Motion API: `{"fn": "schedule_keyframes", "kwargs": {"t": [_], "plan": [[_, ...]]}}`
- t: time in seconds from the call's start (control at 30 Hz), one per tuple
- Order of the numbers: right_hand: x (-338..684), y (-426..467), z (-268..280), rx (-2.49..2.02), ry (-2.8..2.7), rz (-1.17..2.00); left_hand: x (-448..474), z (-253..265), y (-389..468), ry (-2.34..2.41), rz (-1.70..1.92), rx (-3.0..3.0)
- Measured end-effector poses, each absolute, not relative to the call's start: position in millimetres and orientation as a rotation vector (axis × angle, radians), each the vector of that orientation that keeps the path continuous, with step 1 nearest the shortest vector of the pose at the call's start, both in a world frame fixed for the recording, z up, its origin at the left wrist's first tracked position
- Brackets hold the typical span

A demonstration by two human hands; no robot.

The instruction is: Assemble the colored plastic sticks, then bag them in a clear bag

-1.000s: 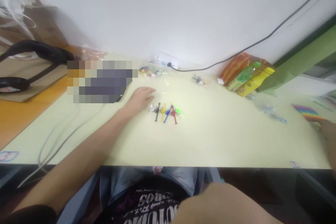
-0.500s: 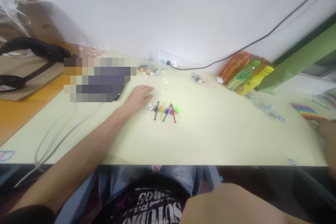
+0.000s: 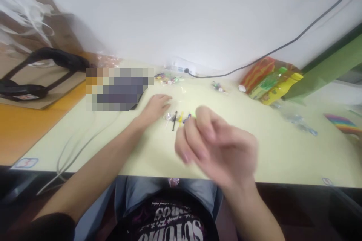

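Note:
My left hand [image 3: 155, 108] lies on the pale table, palm down with its fingers stretched out and nothing visible in it. Just right of its fingertips is a row of small coloured plastic pieces, each a thin stick with a rounded part. A white piece [image 3: 167, 117], a black piece [image 3: 174, 120], a yellow piece [image 3: 181, 119] and part of a blue one [image 3: 187, 118] show. The rest of the row is mostly hidden behind my right hand [image 3: 217, 147]. That hand is raised close to the camera, slightly blurred, its fingers curled in with nothing visible in them.
Small coloured pieces lie in a back pile [image 3: 169, 79] and a smaller pile [image 3: 220, 87]. Drink bottles [image 3: 283, 88] lean by the wall at right, near crumpled clear plastic [image 3: 295, 118] and a rainbow-striped item [image 3: 342, 123]. A black cable [image 3: 243, 68] runs along the wall.
My right hand has come up from the lower right edge to in front of the row, covering its right part. My left hand keeps its place on the table. The view has shifted slightly.

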State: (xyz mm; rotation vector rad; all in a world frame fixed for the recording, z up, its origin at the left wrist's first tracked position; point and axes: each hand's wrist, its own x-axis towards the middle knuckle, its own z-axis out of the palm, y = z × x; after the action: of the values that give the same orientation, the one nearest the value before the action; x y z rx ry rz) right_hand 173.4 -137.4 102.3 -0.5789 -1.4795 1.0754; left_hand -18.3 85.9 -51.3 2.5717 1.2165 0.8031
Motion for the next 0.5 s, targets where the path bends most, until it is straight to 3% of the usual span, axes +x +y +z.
{"fn": "schedule_keyframes", "kwargs": {"t": [0.07,0.2,0.5], "plan": [[167.6,-103.2,87.0,-0.836,-1.57,0.896,-19.9,-50.4,85.0,1.221,0.792,2.584],[161.7,-47.0,46.9,-1.423,-2.043,0.249,-24.7,-48.1,86.2,1.193,0.819,2.585],[144.0,-22.6,3.4,-1.638,-2.429,0.076,-29.7,-42.4,86.8,1.209,0.8,2.579]]}}
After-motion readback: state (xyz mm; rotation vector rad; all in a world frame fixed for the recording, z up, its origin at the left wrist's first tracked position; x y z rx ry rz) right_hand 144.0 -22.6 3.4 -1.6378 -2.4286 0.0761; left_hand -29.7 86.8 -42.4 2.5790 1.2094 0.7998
